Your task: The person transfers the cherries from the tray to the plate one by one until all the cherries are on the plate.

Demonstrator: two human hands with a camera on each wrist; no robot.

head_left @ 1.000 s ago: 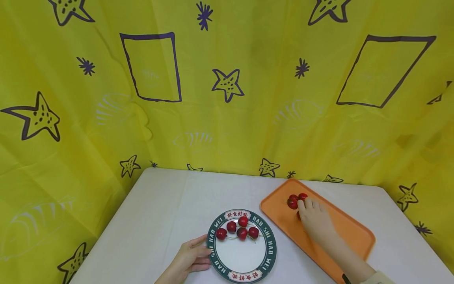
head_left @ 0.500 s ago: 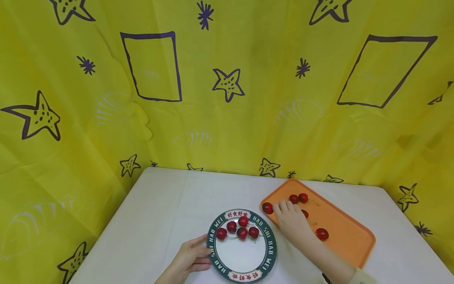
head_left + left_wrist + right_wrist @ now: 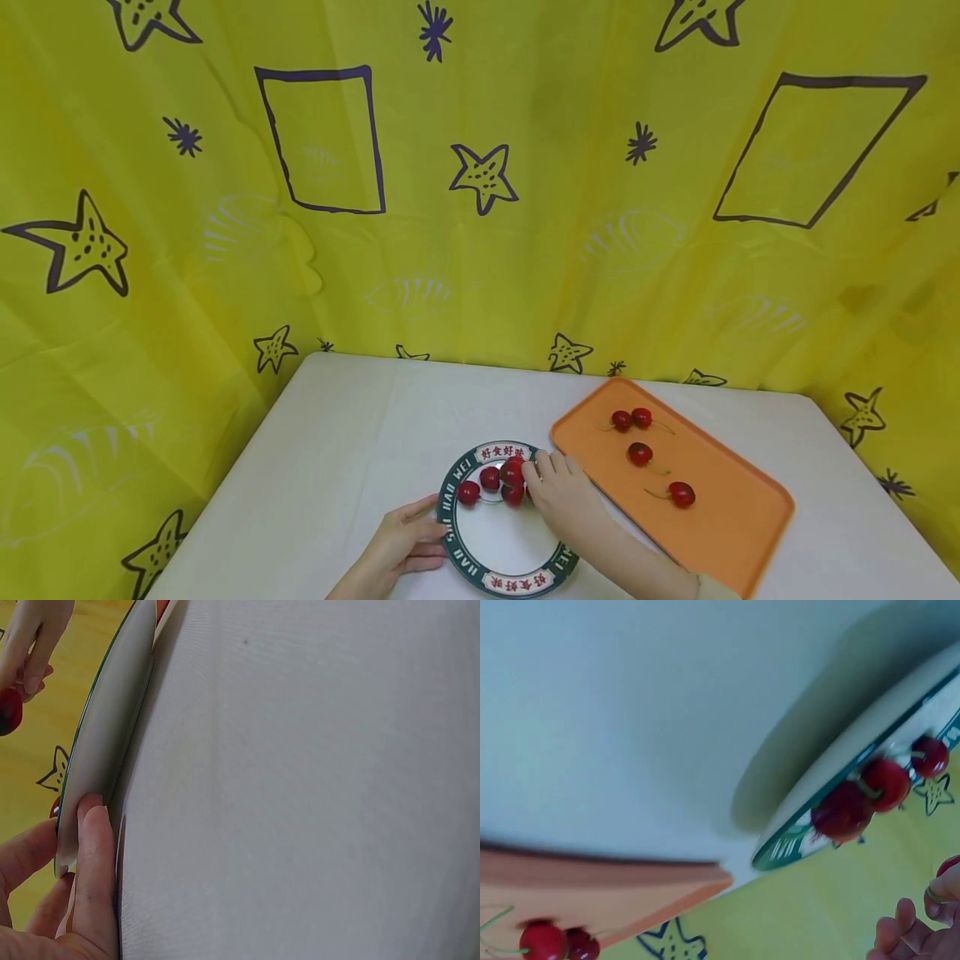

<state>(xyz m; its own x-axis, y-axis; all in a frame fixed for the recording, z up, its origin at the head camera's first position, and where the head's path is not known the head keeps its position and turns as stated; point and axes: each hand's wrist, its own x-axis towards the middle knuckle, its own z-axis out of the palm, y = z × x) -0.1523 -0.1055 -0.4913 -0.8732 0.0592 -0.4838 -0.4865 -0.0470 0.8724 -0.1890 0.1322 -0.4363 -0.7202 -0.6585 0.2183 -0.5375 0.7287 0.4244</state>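
My left hand grips the left rim of a round white plate with a green lettered border. In the left wrist view, fingers pinch the plate's edge from both sides. Several red cherries with stems lie on the plate's far half, among them a cherry at the left. Over them my right hand pinches another cherry at its fingertips. That held cherry shows only partly in the right wrist view, a green stem by the thumb. The hand hides part of the plate's right side.
An orange rectangular tray lies slantwise to the right of the plate, under part of the right forearm. Several cherries sit on it, one of them near its middle. A white-covered table backs onto a yellow patterned curtain.
My right hand has moved left from the tray to over the plate, carrying a cherry it took from the tray. Left hand and plate have stayed in place.
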